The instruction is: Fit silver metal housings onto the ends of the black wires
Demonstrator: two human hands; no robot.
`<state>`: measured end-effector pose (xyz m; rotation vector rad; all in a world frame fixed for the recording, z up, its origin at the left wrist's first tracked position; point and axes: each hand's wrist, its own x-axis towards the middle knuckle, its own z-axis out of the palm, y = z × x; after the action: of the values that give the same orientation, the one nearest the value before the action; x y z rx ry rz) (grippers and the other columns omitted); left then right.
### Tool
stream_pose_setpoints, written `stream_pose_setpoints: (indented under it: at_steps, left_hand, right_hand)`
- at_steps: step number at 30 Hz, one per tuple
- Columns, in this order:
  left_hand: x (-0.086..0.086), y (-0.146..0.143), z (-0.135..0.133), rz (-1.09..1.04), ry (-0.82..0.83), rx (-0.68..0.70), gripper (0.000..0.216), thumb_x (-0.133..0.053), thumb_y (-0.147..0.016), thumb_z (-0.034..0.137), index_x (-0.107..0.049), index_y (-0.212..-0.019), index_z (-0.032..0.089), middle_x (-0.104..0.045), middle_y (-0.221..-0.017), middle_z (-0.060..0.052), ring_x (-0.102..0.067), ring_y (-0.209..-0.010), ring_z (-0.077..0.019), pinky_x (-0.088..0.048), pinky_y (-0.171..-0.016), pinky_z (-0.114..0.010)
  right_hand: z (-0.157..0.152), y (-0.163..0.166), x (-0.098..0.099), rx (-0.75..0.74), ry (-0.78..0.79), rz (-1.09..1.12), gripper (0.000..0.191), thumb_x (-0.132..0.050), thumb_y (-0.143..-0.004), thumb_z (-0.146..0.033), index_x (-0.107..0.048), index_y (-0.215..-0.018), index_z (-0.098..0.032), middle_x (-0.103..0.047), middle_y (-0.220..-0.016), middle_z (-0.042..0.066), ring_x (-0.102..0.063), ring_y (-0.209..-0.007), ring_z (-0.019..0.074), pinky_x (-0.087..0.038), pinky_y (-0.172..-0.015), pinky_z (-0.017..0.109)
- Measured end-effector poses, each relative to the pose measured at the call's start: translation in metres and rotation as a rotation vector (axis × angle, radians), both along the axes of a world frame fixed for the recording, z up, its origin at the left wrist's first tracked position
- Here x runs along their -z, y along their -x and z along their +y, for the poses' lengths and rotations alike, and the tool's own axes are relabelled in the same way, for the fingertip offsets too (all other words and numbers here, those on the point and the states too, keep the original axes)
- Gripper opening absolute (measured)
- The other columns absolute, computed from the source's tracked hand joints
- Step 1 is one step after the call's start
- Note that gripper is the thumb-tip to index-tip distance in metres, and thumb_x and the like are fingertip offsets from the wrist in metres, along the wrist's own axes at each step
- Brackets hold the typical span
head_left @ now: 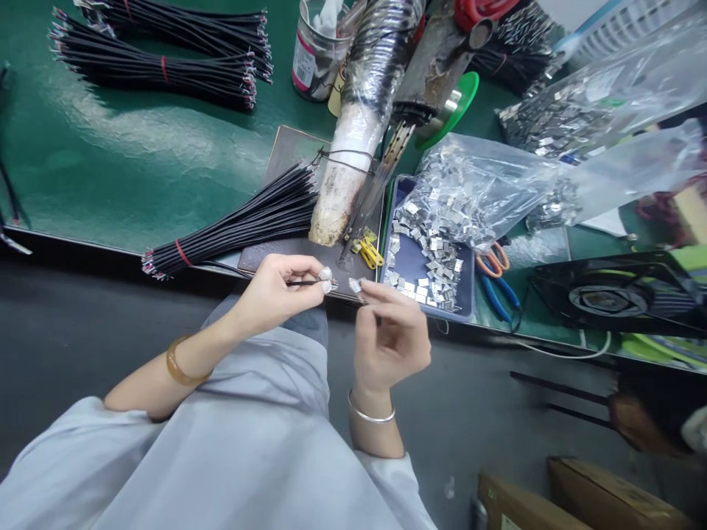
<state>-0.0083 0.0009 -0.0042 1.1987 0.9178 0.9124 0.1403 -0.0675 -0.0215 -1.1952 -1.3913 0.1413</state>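
Note:
My left hand (295,285) pinches the end of a thin black cable (303,283) between thumb and forefinger, both wrapped in white at the tips. Just to its right, my right hand (391,327) has a small silvery metal piece (355,285) at its fingertips, a short gap from the cable end. A bundle of black cables (237,224) with a red tie lies behind my left hand. Beyond my right hand, a blue tray (467,291) holds many loose metal pieces (436,254) like the one at my fingertips.
A foil-wrapped duct (353,140) and a soldering iron-like metal tool (381,180) reach down over a board. A yellow clip (369,250), blue-handled pliers (498,297) and a plastic bag (480,191) lie near the tray. More cable bundles (160,70) and a fan (607,298) flank them.

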Motion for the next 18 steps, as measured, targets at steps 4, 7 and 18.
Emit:
stream_pose_setpoints:
  at_steps: [4,7,18]
  left_hand:
    - [-0.003,0.000,0.001,-0.001,-0.011,0.013,0.012,-0.069,-0.071,0.024,-0.072,-0.066,0.013,-0.054,-0.055,0.003,-0.044,-0.052,-0.0073,-0.038,-0.051,-0.018]
    - [-0.005,0.000,0.002,-0.014,-0.018,0.006,0.015,-0.067,-0.074,0.025,-0.074,-0.066,0.014,-0.057,-0.057,0.001,-0.048,-0.056,-0.0095,-0.042,-0.054,-0.020]
    - [-0.002,-0.005,0.005,0.005,-0.020,-0.068,0.018,-0.068,-0.072,0.029,-0.074,-0.064,0.013,-0.062,-0.060,-0.001,-0.051,-0.058,-0.0108,-0.042,-0.053,-0.020]
  right_hand:
    - [0.000,0.002,0.005,-0.016,-0.055,-0.211,0.014,-0.070,-0.091,-0.012,-0.066,-0.099,-0.023,-0.080,-0.106,0.005,-0.079,-0.094,0.0185,-0.067,-0.080,0.031]
    - [0.004,0.002,0.009,-0.004,0.012,-0.074,0.011,-0.066,-0.094,-0.013,-0.064,-0.098,-0.023,-0.080,-0.106,0.005,-0.079,-0.097,0.0196,-0.068,-0.080,0.034]
    - [0.011,-0.002,0.007,0.010,-0.085,-0.360,0.016,-0.067,-0.090,-0.008,-0.061,-0.092,-0.022,-0.082,-0.103,0.007,-0.081,-0.091,0.0179,-0.067,-0.077,0.026]
